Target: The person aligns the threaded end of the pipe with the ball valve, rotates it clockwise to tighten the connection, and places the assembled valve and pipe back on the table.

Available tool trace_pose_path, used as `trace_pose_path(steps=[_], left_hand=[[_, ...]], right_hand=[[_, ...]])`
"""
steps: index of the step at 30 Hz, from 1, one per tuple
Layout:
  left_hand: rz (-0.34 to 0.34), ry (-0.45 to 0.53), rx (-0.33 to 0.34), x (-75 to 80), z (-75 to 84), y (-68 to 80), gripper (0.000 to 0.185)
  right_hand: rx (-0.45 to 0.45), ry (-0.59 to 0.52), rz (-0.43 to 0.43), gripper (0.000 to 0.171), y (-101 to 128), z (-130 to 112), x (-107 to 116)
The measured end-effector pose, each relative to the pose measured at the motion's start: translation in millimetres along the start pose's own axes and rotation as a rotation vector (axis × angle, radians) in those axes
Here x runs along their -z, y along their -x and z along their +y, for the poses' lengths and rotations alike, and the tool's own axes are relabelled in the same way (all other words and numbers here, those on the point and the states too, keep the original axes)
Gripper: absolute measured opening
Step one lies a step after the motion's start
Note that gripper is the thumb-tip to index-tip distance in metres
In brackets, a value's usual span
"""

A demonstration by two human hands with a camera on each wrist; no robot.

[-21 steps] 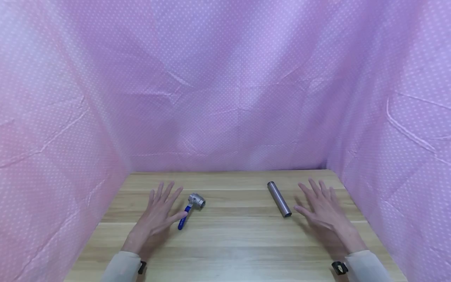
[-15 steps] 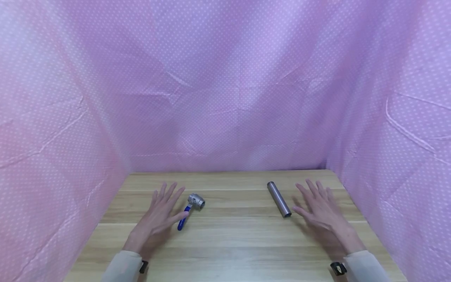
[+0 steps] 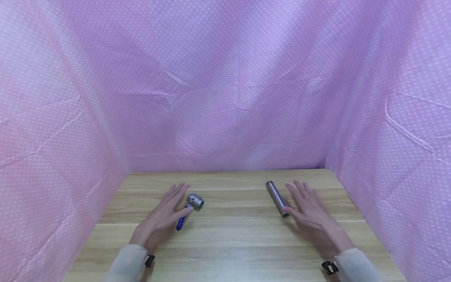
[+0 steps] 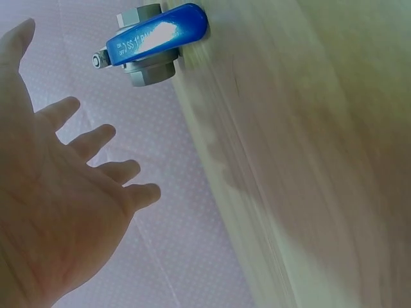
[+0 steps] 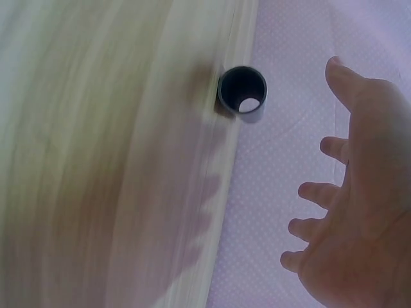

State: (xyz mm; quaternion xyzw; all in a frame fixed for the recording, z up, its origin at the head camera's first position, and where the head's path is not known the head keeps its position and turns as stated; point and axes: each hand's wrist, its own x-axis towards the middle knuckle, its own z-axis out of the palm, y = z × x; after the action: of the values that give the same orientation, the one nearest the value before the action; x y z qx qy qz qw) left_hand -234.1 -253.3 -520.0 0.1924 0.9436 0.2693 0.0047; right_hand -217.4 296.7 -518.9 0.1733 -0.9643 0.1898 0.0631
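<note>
A metal ball valve (image 3: 195,201) with a blue lever handle (image 4: 157,35) lies on the left half of the wooden table. My left hand (image 3: 163,213) hovers just left of it, fingers extended, its thumb over part of the handle in the head view. On the right half lies a hollow steel pipe (image 3: 276,198), slanting toward me. Its open end (image 5: 242,90) faces the right wrist camera. Close by on the pipe's right is my right hand (image 3: 310,209), fingers spread and straight, thumb by the near end. Neither hand holds anything.
The light wood table (image 3: 225,243) ends at a pink dotted cloth (image 3: 225,98) that hangs behind it and along both sides. A black band (image 3: 329,268) sits at the right wrist, and another dark band (image 3: 149,261) at the left.
Both hands have moved inward, the left toward the valve and the right toward the pipe. The left fingers are less spread. Valve and pipe stay where they lay.
</note>
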Motion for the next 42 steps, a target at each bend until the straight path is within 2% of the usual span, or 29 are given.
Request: trace_pose_path(steps=[8,15,22,30,37,42], left_hand=[[-0.024,0.061,-0.005,-2.2,-1.6,-10.4,0.088],[-0.064,0.111,-0.003,-3.6,-4.4,-19.3,0.087],[-0.105,0.185,-0.001,-5.4,-7.6,-27.9,0.082],[-0.145,0.213,0.033,-9.3,-10.2,-34.8,0.071],[-0.175,0.252,0.107,-11.3,-11.6,-33.6,0.063],[-0.187,0.273,0.11,-10.0,-12.0,-32.2,0.061]], right_hand=[[0.017,-0.052,-0.018,0.086,-5.5,-8.4,-10.5],[0.025,-0.065,-0.025,0.085,-10.2,-12.0,-17.7],[0.025,-0.126,-0.024,0.085,-15.0,-13.7,-25.3],[-0.031,-0.173,-0.054,0.088,-17.6,-12.7,-31.3],[0.013,-0.179,-0.02,0.08,-19.1,-9.8,-34.5],[0.007,-0.189,-0.037,0.08,-20.0,-9.6,-35.5]])
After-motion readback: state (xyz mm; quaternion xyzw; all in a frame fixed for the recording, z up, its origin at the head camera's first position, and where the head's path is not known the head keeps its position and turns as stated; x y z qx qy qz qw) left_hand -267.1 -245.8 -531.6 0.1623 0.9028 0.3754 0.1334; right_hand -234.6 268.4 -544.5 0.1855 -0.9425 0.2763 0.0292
